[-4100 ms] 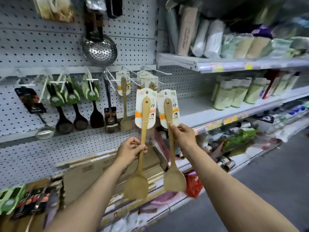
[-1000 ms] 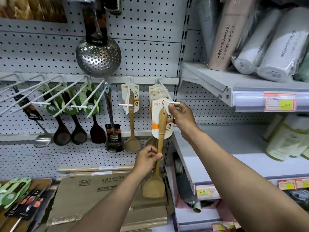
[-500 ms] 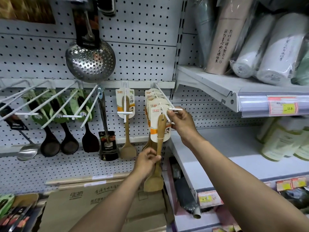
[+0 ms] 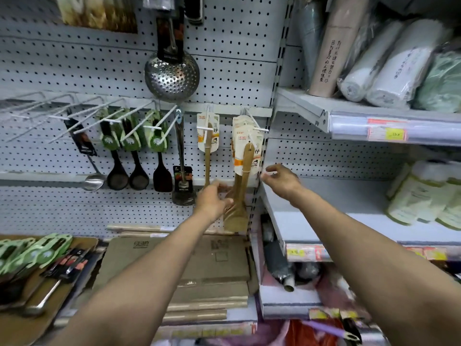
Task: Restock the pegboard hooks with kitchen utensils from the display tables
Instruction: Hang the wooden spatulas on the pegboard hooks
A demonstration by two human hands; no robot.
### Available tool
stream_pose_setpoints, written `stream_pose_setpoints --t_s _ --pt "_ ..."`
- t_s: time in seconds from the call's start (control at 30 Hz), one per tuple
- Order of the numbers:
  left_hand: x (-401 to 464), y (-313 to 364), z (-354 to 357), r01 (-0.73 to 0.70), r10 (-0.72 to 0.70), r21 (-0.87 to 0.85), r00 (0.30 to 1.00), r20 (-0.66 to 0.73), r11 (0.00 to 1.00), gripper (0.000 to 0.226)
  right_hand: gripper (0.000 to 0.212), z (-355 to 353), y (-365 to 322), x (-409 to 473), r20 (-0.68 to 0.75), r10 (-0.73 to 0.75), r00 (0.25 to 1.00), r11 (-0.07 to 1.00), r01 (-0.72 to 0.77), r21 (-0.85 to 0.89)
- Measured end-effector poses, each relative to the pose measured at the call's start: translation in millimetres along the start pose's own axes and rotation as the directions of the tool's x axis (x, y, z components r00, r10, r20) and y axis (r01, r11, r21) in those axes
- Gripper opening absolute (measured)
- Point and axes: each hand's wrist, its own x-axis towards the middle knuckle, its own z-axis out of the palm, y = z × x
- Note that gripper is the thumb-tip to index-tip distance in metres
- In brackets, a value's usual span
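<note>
Several wooden spatulas [image 4: 243,181] hang vertical on hook [image 4: 258,129], blades down; both hands' fingers loose, holding nothing

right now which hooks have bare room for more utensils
The long white hooks at far left, left of the green-carded spoons, hang bare. The hook with one wooden spatula has room. The hook by the shelf upright, holding the stacked spatulas, is crowded.

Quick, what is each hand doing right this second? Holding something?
Left hand: fingers loose beside the hanging wooden spatula; whether it grips cannot be told.
Right hand: open, fingers relaxed, holding nothing, just right of the spatula's card.
</note>
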Motion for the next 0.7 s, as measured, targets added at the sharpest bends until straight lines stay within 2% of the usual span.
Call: stream_pose_setpoints --t_s 0.1,0.2,0.5,0.7 --pt "-41.6 11.9 -30.4 -0.085 0.091 0.189 0.996 -0.024 0.978 0.055 0.046 -10.2 -7.8 -36.0 0.061 -0.178 0.982 0.922 0.188 -0.338" --pt "-89.1 25.1 -62.5 -0.12 0.149 0.363 0.988 -0.053 0.924 0.061 0.048 -17.0 -22.8 -77.5 0.132 -0.302 0.944 0.818 0.328 -0.472" --pt "-223.2 40.0 -151.5 -0.106 0.226 0.528 0.96 -0.168 0.842 0.057 0.054 -19.5 -75.8 -196.3 0.209 -0.588 0.781 0.577 0.586 -0.569" --pt "-292.2 21.4 -214.6 -0.024 0.225 0.569 0.932 -0.285 0.822 0.058 0.056 28.7 -126.8 -246.2 0.244 -0.694 0.677 0.525 0.708 -0.472"
